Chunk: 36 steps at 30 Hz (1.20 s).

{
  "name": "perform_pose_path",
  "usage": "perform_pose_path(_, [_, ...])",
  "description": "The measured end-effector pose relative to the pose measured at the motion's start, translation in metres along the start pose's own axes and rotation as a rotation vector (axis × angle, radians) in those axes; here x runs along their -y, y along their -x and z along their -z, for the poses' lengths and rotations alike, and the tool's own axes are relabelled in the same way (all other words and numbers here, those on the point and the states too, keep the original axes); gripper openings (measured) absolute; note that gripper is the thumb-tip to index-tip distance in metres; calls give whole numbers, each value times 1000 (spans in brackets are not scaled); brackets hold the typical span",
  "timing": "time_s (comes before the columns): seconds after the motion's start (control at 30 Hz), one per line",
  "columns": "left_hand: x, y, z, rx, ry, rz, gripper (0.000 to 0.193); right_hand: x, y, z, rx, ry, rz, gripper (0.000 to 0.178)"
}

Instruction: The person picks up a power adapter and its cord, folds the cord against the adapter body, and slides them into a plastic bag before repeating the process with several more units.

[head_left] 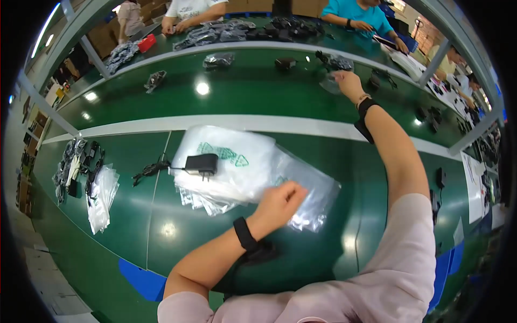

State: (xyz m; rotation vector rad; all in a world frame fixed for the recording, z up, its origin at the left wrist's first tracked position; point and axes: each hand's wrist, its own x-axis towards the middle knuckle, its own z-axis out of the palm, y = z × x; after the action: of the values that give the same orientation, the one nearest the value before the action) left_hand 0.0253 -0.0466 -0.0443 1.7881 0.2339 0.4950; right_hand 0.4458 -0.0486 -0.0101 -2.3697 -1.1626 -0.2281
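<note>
My left hand [277, 207] is over a spread of clear plastic bags [309, 188], its fingers curled and slightly blurred; whether it grips anything is hidden. Reaching far over the green conveyor belt, my right hand [351, 88] is closed on a clear plastic bag [329, 84], whose contents I cannot make out. Just beyond it lies a bagged black item [342, 63]. On the stack of printed bags [231, 142] rests a black power adapter [201, 163], prongs toward me, with its cable [149, 171] bundled to the left.
Bundled cables [70, 169] and more clear bags [103, 196] lie at the left. Several adapters, some bagged [218, 60], sit along the belt [172, 99]. A white rail [312, 127] separates the belt from my table. Co-workers [358, 19] stand across, near heaped bagged items [215, 33].
</note>
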Motion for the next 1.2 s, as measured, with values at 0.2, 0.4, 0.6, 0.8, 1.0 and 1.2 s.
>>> perform_pose_path(0.2, [20,-7,10,-10,65,123,18,-13,-40,-67,49,714,40,36])
perform_pose_path(0.4, [12,-4,10,-26,26,105,16,64,-90,-79,194,408,40,58])
perform_pose_path(0.6, [13,2,12,31,106,-115,15,121,-102,-168,-6,259,101,56])
perform_pose_path(0.8, [12,2,14,34,164,-81,15,111,-122,-177,356,215,192,45])
perform_pose_path(1.0, [12,0,7,29,137,-61,16,127,-127,-170,484,136,148,52])
perform_pose_path(1.2, [15,-1,5,19,142,-142,16,129,-123,-192,139,245,332,78])
